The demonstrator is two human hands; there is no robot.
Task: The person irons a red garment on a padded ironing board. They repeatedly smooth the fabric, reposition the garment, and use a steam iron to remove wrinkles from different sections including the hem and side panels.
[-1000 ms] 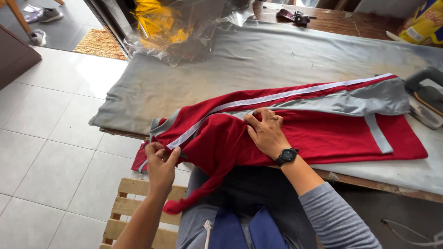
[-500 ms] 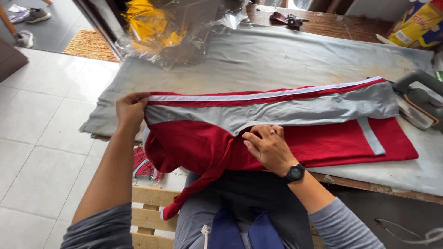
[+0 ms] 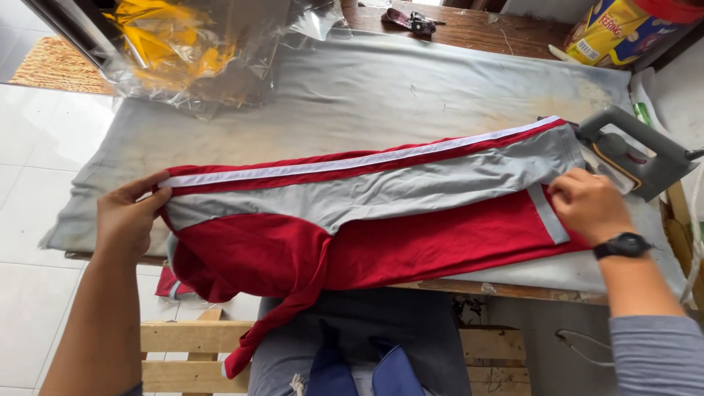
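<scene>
At far left, pale floor tiles (image 3: 29, 220) and a woven mat (image 3: 51, 66) are being seen beside the table (image 3: 506, 33). A grey cloth (image 3: 352, 103) is being spread over most of the tabletop, with its left edge hanging off the end. A crumpled clear plastic bag (image 3: 191, 51) with yellow contents is lying on the cloth's upper left corner.

The left hand (image 3: 128, 220) is being held at the left end of the trousers (image 3: 381, 220), thumb on top and fingers curled under, so the waist end is being pinched and held. The trousers, red with a grey panel and a white stripe, are being stretched flat lengthwise across the near half of the cloth. A red strip of the garment is hanging off the near table edge, down toward a wooden pallet (image 3: 183, 345) and the person's lap.

The right hand (image 3: 587, 205) is being closed on the cuff end at the right, knuckles up, fabric gripped under the fingers. A black watch (image 3: 622, 246) is being worn on that wrist. Just beyond the hand, a grey iron (image 3: 631, 154) is resting on the cloth, touching the trouser cuff or nearly so; which, cannot be told. A yellow packet (image 3: 623, 29) is lying at the far right corner, and a small dark tool (image 3: 412, 20) on bare wood at the far edge.
</scene>
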